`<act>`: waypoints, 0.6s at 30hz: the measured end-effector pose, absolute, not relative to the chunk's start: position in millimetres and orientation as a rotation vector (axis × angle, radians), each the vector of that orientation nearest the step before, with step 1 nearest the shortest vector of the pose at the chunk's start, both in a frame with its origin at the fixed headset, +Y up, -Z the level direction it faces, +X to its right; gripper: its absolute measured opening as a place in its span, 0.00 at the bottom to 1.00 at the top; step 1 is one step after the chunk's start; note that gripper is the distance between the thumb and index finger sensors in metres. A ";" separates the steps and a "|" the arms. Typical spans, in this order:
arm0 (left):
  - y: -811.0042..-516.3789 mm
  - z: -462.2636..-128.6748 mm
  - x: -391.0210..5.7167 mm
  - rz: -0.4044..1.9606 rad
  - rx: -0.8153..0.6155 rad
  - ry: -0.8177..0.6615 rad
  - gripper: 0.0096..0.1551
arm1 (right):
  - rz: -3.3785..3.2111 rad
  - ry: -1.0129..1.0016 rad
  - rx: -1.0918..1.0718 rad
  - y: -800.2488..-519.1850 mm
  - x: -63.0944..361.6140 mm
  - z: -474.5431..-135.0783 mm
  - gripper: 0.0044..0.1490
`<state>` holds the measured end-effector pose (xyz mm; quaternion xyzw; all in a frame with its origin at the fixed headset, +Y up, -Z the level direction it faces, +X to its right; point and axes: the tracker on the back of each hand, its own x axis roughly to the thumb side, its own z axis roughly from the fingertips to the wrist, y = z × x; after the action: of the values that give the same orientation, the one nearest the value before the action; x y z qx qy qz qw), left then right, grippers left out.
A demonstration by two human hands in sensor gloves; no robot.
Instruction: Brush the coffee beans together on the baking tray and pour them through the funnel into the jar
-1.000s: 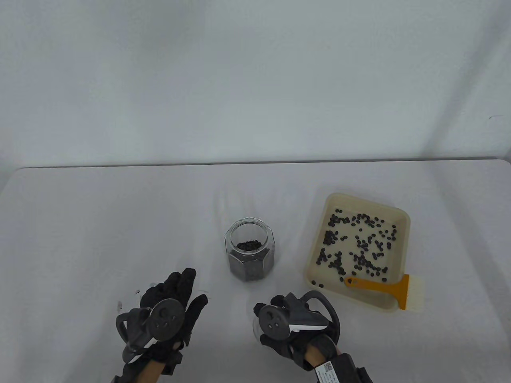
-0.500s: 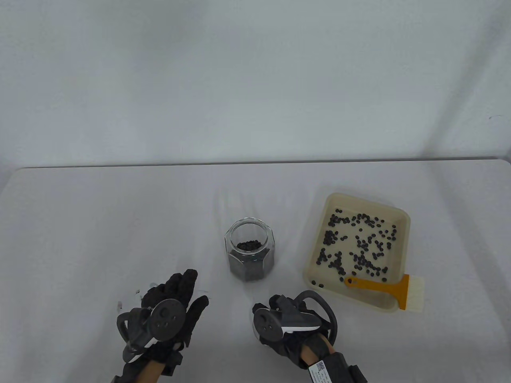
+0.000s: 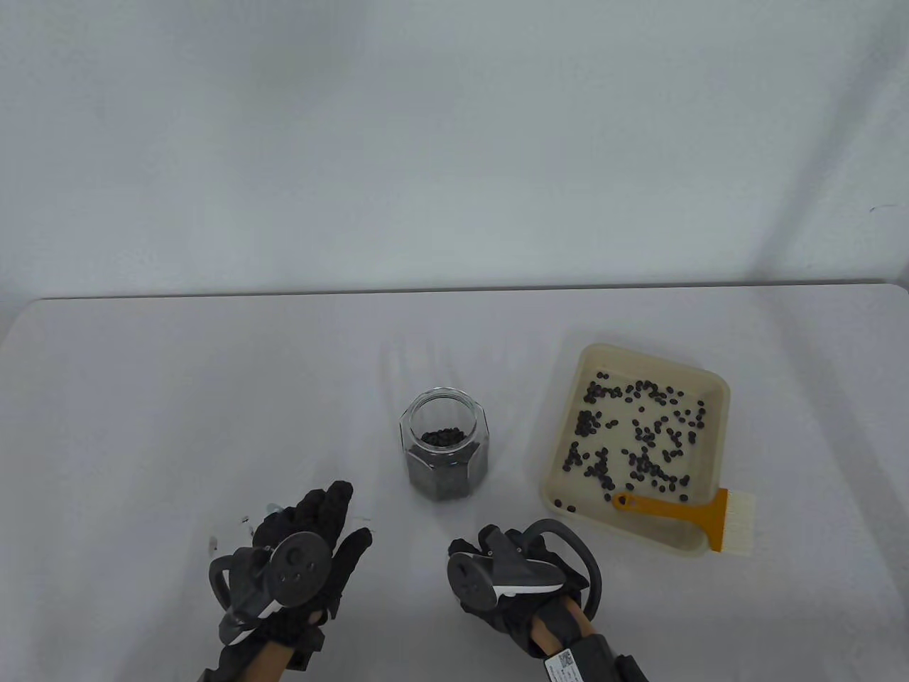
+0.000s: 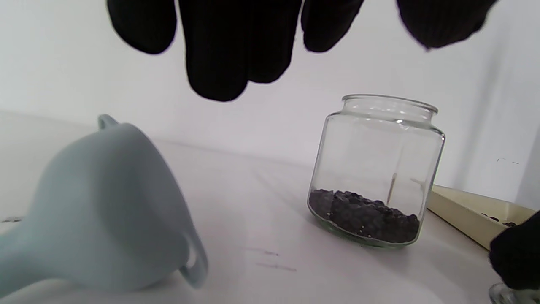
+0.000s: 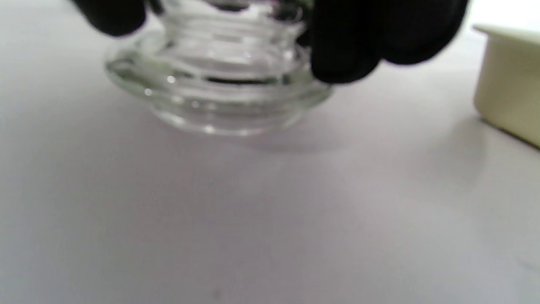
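My left hand (image 3: pixel 339 515) hovers with straight fingers (image 4: pixel 219 55) just above a pale blue funnel (image 4: pixel 105 211), which lies on its side on the table; in the table view the hand hides nearly all of it. My right hand (image 3: pixel 490 550) grips a clear glass lid (image 5: pixel 219 80) from above, low over the table. The open glass jar (image 3: pixel 444 455) stands between and beyond the hands, with coffee beans in its bottom (image 4: pixel 365 217). At the right, the cream baking tray (image 3: pixel 562 426) holds scattered coffee beans (image 3: pixel 639 433). An orange brush (image 3: pixel 682 508) rests across its near edge.
The white table's far edge (image 3: pixel 454 291) meets a white backdrop. The tray's corner (image 5: pixel 510 84) stands close to the right of the lid. A few small dark marks (image 3: pixel 245 521) lie on the table left of my left hand.
My right hand has drawn slightly back toward the near edge with the lid. My left hand has barely moved. Jar, tray and brush are unchanged.
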<state>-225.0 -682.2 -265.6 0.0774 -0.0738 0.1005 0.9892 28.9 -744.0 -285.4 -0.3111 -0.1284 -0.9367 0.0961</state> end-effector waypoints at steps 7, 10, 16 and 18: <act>-682.1 -265.6 -225.3 0.205 0.156 -0.146 0.43 | -3.005 -0.292 -0.931 -719.5 56.4 -284.1 0.50; -682.3 -265.7 -225.0 0.202 0.156 -0.147 0.43 | -3.143 -0.164 -0.925 -707.1 79.5 -281.6 0.49; -682.5 -265.8 -225.0 0.197 0.156 -0.144 0.43 | -3.349 -0.014 -0.743 -697.6 137.1 -283.3 0.49; -682.6 -265.7 -225.2 0.196 0.158 -0.141 0.43 | -3.472 0.016 -0.671 -697.0 162.6 -282.8 0.49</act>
<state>-225.2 -682.6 -265.7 0.0789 -0.0704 0.0976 0.9896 162.6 -697.0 -282.8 -0.1860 0.0044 -0.9628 -0.1959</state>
